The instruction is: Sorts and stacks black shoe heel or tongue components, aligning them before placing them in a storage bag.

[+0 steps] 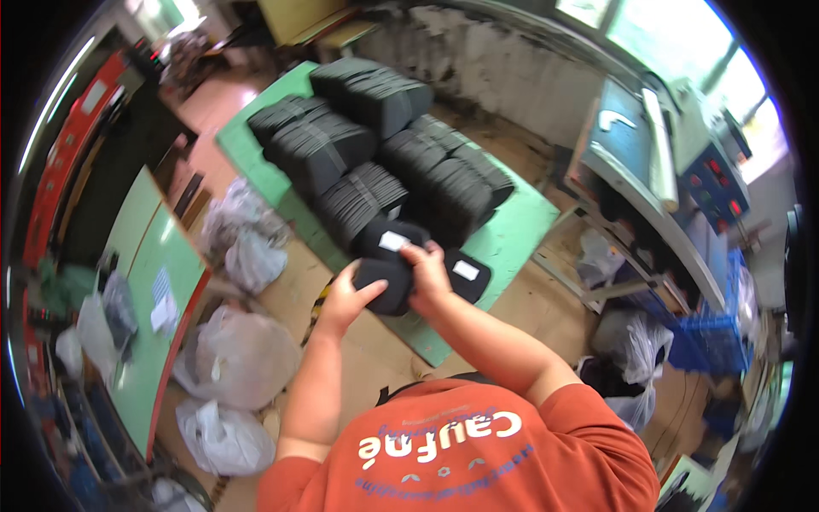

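Note:
My left hand [343, 300] grips a flat black pad with rounded corners [384, 288], its thumb lying across the top face. Beside it, my right hand [429, 277] has its fingers closed at the edge of a white label [392, 241] that lies on another black pad [368, 232]. Whether those fingers pinch the label or only touch the pad I cannot tell. To the right of this hand, a further black pad [480, 279] with its own white label [465, 270] rests on the green table [418, 338].
Banded stacks of black pads [320, 154] fill the table's far part. At right stands a machine with a blue bed [610, 136], above a blue crate [712, 337]. Plastic bags [243, 354] lie on the floor at left, next to another green table [153, 247].

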### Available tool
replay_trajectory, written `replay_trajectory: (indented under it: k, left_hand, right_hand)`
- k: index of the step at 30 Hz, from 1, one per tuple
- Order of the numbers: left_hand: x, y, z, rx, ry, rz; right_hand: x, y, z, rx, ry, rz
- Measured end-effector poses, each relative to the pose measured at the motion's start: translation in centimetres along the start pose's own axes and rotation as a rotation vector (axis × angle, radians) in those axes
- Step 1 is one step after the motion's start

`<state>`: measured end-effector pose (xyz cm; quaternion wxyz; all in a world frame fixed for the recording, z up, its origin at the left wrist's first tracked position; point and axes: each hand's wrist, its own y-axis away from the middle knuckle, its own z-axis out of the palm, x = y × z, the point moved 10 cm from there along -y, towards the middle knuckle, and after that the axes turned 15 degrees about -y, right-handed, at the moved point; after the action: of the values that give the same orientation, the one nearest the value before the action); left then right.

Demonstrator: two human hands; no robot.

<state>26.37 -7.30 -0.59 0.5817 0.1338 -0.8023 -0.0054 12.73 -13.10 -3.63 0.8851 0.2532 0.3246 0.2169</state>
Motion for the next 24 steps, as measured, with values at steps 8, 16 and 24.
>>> replay_trajectory:
  k: [8, 16, 24]
  left_hand:
    - [-4.9, -2.7, 1.4, -0.1, -0.153, -0.13]
    - [-5.4, -1.4, -1.5, 0.115, -0.365, -0.302]
    - [9.4, 4.5, -3.0, 0.576, -0.124, 0.184]
  right_hand:
    - [2.6, -3.2, -2.8, 0.198, 0.094, 0.087]
    - [-21.2, 0.8, -5.8, -0.399, -0.489, -0.398]
    - [-43.3, -3.5, -45.8, 0.486, -0.977, -0.763]
